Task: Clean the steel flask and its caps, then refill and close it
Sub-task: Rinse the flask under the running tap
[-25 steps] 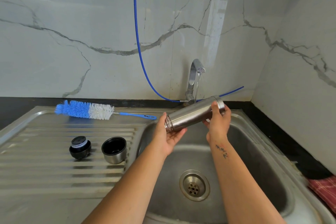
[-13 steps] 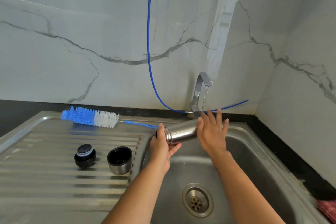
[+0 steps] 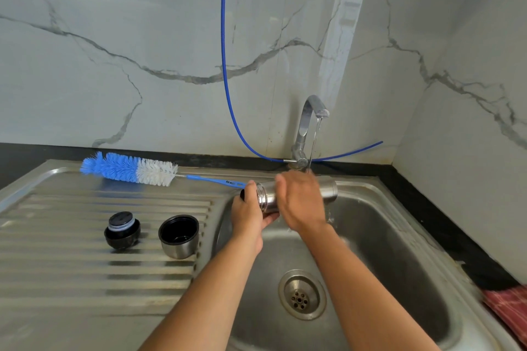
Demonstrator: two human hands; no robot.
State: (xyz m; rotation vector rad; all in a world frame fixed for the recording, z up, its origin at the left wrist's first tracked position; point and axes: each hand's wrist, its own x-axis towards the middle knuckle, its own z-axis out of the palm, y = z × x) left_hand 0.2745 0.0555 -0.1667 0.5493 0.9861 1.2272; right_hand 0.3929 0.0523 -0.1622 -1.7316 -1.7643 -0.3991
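The steel flask (image 3: 330,188) lies level over the sink basin, under a thin stream from the tap (image 3: 310,114). My left hand (image 3: 247,215) grips its open neck end, at the left. My right hand (image 3: 302,202) lies over the middle of the body with fingers bent over the top, hiding most of it. On the ribbed drainboard (image 3: 57,273) to the left stand the black inner stopper (image 3: 122,229) and the steel cup cap (image 3: 179,236), mouth up.
A blue and white bottle brush (image 3: 128,168) lies along the back of the drainboard, its handle reaching towards my left hand. A blue hose (image 3: 225,65) hangs down the marble wall behind the tap. The drain (image 3: 302,295) sits in the basin. A red cloth (image 3: 509,310) lies at the right edge.
The flask dropped from tilted to level. My right hand slid from its base end to its middle, with fingers spread straight in between and now bent over it.
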